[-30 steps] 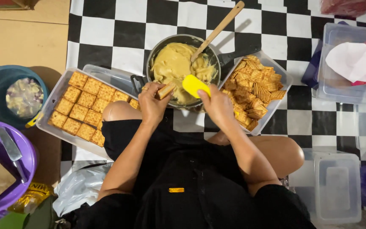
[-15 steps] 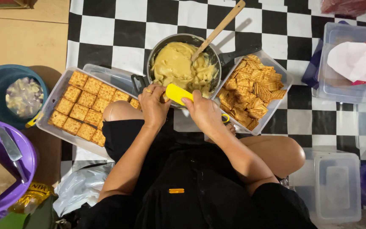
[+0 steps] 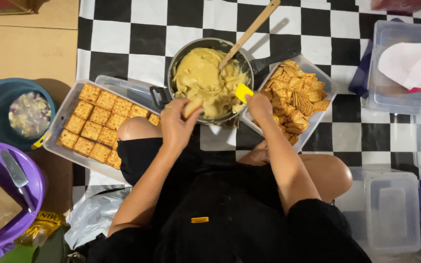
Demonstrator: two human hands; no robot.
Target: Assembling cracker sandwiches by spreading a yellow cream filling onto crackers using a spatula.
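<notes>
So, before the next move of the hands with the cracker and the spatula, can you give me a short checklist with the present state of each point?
1. Left hand holds a cracker over the near rim of the pan: ok.
2. Right hand grips the yellow spatula, blade at the cream: ok.
3. Pan holds plenty of yellow cream: ok.
4. Wooden spoon leans in the pan, away from both hands: ok.
5. Tray of loose crackers beside the right hand, well filled: ok.
6. Free place in the tray of arranged crackers: cannot tell, the near corner is hidden by the knee.
</notes>
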